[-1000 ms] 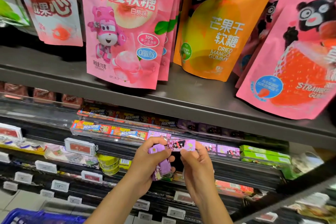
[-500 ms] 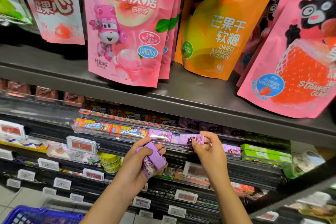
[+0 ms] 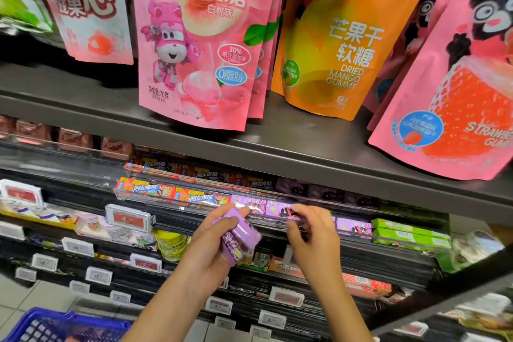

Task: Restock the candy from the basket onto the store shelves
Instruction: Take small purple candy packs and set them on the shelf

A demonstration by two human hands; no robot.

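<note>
My left hand (image 3: 213, 247) grips a small stack of purple candy packs (image 3: 240, 236) below the clear shelf tray (image 3: 166, 200). In that tray a purple candy pack (image 3: 279, 207) lies in the front row beside orange packs (image 3: 169, 193). My right hand (image 3: 311, 233) hovers just under and right of that purple pack, fingers curled and apart, holding nothing that I can see. The blue basket (image 3: 52, 326) shows at the bottom left corner.
Big gummy bags hang above: pink peach (image 3: 200, 36), orange mango (image 3: 341, 36), pink strawberry (image 3: 458, 91). Green packs (image 3: 408, 233) fill the tray's right end. Price tags (image 3: 129, 218) line the lower shelf edges, with yellow tins (image 3: 170, 244) behind them.
My right hand carried one purple pack up from the left hand's stack, set it in the tray's front row, and has now let go and drawn back slightly.
</note>
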